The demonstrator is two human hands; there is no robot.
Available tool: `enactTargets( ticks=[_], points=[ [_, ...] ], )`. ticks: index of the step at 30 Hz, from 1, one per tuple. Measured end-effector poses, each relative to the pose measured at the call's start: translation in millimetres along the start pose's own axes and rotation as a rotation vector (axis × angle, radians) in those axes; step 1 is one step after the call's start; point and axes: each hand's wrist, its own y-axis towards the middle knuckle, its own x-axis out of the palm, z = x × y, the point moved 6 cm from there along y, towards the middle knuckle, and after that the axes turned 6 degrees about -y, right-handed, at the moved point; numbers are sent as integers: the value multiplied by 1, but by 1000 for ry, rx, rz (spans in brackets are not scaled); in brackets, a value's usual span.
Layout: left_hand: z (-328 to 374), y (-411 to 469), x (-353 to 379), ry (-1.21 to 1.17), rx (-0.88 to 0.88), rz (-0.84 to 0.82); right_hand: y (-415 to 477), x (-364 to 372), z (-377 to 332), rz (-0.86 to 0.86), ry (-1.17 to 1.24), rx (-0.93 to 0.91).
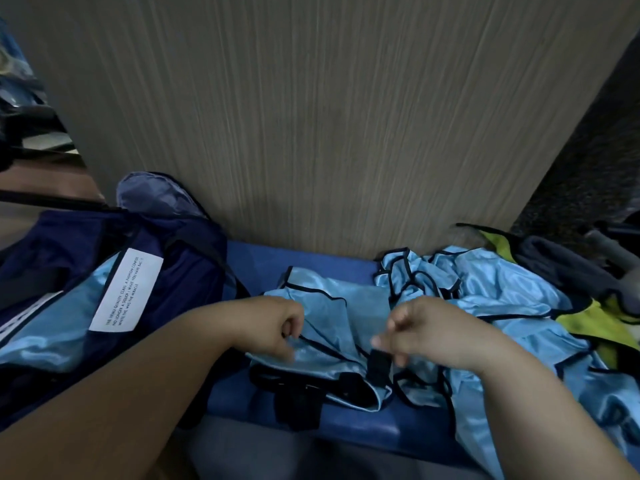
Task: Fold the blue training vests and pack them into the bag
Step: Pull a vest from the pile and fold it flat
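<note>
Centre frame: left hand (277,327) pinches the blue vest (341,315) by its edge, right hand (427,337) pinches its black strap (380,368), bag (180,268) at left.

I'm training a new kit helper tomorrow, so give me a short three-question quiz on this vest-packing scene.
1. True or false: shiny light-blue cloth already shows inside the dark navy fabric bag with the white printed label.
2. On which side of the light-blue satin vest being handled does the loose pile of light-blue vests lie? A: the person's left. B: the person's right. C: inside the bag.
3. Fill in: the left hand and the right hand both hold a vest edged in ___ trim.
Key: 1 true; 2 B; 3 black.
</note>
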Motion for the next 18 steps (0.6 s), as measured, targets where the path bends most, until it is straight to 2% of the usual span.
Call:
enactTargets(
  ticks=[2, 4, 8, 11, 13, 15, 18],
  points=[
    [-2, 7, 1, -57, -8, 122, 19, 4, 13, 189, 24, 74],
    [-4, 10, 14, -82, -12, 121, 34, 18, 20, 239, 9, 122],
    [-2, 9, 30, -29, 5, 158, 51, 44, 16, 132, -22, 162],
    [1, 2, 31, 38, 76, 181, 58, 57, 7, 58, 0, 112],
    [2, -4, 31, 47, 101, 127, 59, 63, 2, 22, 66, 83],
    [1, -10, 32, 3, 92, -10, 59, 63, -3, 5, 61, 39],
    [0, -23, 29, -119, 1, -218, 53, 63, -20, -13, 10, -143]
  ],
)
